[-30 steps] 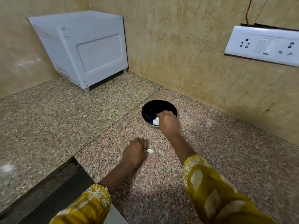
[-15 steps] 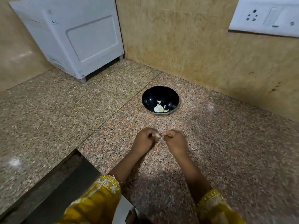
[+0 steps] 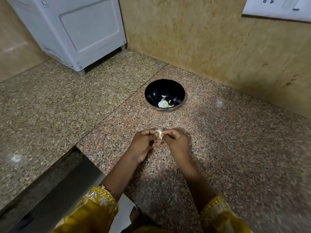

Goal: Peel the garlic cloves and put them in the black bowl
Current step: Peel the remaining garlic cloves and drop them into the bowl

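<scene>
Speckled granite bench in a tiled corner, with a white appliance standing far left. Moving right: my left hand has its grip pinched on a garlic clove held near the bench, and my right hand has its grip nipping the same clove from the other side. Beyond them the black bowl holds a few pale peeled pieces; I judge the task partway, with this clove mid-peel and not yet in the bowl, and no other loose cloves in sight.

Speckled granite counter with a diagonal seam. A black bowl sits on it near the back wall. A white appliance stands in the far-left corner, well apart.
</scene>
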